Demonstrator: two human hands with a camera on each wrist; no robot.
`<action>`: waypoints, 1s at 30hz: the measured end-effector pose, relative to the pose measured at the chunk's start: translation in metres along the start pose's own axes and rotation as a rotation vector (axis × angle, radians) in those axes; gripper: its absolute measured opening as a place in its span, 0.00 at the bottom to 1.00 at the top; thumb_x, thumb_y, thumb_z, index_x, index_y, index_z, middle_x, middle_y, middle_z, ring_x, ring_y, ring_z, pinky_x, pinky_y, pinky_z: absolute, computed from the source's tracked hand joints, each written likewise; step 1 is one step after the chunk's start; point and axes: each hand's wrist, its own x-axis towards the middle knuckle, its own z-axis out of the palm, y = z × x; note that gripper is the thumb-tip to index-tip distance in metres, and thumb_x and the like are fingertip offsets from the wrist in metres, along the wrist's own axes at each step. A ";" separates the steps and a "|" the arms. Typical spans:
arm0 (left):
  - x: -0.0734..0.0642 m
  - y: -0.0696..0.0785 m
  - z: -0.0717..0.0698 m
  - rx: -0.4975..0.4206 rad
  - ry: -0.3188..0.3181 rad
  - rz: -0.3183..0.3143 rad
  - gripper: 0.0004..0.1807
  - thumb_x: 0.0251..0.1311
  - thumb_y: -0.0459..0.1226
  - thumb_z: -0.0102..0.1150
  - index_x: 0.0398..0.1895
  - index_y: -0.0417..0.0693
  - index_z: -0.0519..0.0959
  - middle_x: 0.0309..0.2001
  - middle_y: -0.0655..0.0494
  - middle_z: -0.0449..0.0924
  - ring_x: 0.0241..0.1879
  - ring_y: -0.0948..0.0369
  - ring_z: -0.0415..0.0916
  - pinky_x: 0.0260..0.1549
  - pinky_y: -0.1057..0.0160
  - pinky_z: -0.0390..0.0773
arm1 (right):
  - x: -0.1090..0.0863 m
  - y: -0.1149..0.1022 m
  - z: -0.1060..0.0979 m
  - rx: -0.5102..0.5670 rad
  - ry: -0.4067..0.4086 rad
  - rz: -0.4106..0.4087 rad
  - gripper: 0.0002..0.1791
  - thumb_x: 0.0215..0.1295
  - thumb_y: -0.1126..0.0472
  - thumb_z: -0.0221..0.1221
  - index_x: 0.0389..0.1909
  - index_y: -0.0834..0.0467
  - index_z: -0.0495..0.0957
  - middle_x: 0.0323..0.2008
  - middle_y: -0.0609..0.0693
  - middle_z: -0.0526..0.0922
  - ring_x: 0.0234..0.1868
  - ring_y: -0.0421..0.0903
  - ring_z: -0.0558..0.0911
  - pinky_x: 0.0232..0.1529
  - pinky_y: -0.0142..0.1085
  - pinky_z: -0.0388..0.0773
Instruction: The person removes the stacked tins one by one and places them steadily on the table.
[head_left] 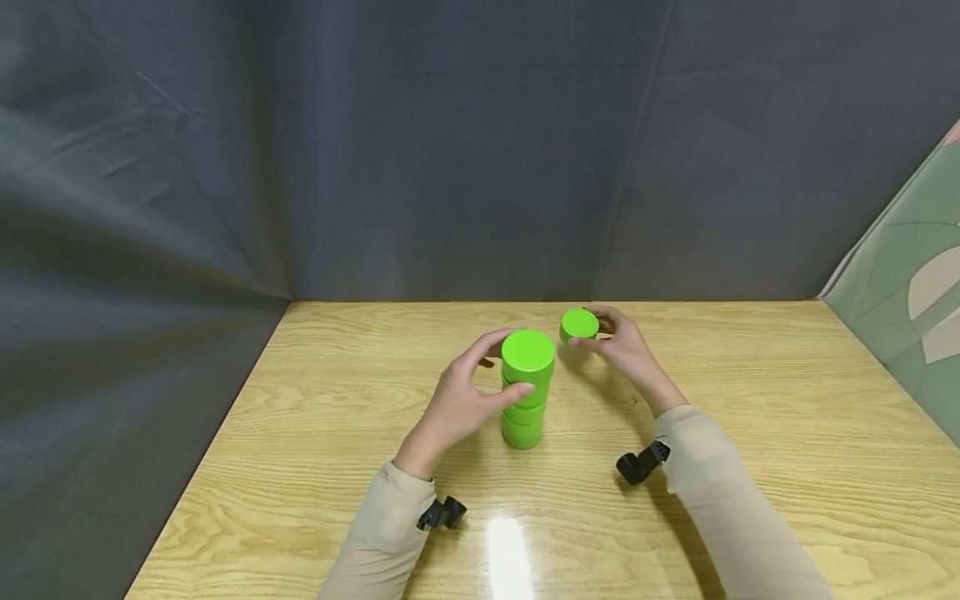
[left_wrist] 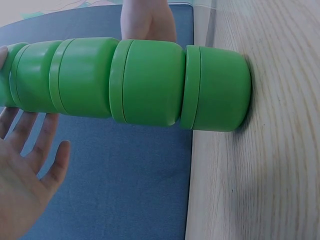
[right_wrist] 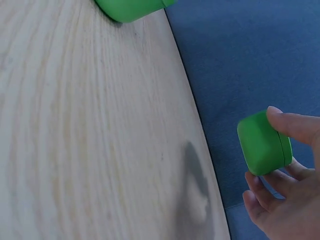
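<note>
Several round green lidded jars stand in an upright stack (head_left: 522, 427) on the table. My left hand (head_left: 459, 402) holds the stack's upper part, its thumb across the front and its fingers round the far side. Seen side-on in the left wrist view, the stacked jars (left_wrist: 150, 82) sit slightly offset from one another. To the right of the stack and beyond it, my right hand (head_left: 628, 354) grips one more green jar (head_left: 579, 322) between thumb and fingers. The right wrist view shows this jar (right_wrist: 262, 142) held above the table, lid facing the palm.
The wooden table (head_left: 300, 467) ends at a dark grey cloth (head_left: 465, 167) at the back and left. A green patterned panel (head_left: 907, 275) stands at the right. Black wrist cameras (head_left: 642, 463) stick out from both sleeves.
</note>
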 end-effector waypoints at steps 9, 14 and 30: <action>0.000 0.000 0.000 -0.005 -0.004 -0.002 0.34 0.58 0.40 0.71 0.68 0.58 0.69 0.56 0.63 0.77 0.54 0.62 0.73 0.54 0.54 0.71 | 0.006 0.015 0.003 -0.008 -0.055 0.020 0.37 0.62 0.66 0.66 0.69 0.71 0.61 0.64 0.69 0.69 0.61 0.63 0.72 0.61 0.48 0.70; 0.000 0.000 -0.001 -0.010 -0.006 -0.001 0.35 0.58 0.39 0.71 0.69 0.58 0.69 0.56 0.62 0.77 0.55 0.58 0.73 0.54 0.53 0.71 | 0.007 0.022 0.006 -0.010 -0.077 0.035 0.38 0.62 0.65 0.66 0.70 0.71 0.60 0.64 0.69 0.68 0.60 0.63 0.72 0.60 0.48 0.70; -0.001 0.001 0.000 0.004 0.004 0.002 0.35 0.57 0.40 0.72 0.69 0.57 0.69 0.56 0.62 0.77 0.55 0.58 0.74 0.54 0.54 0.72 | 0.007 0.028 0.010 -0.026 -0.089 0.060 0.38 0.63 0.68 0.65 0.70 0.71 0.60 0.65 0.70 0.66 0.63 0.65 0.70 0.63 0.51 0.67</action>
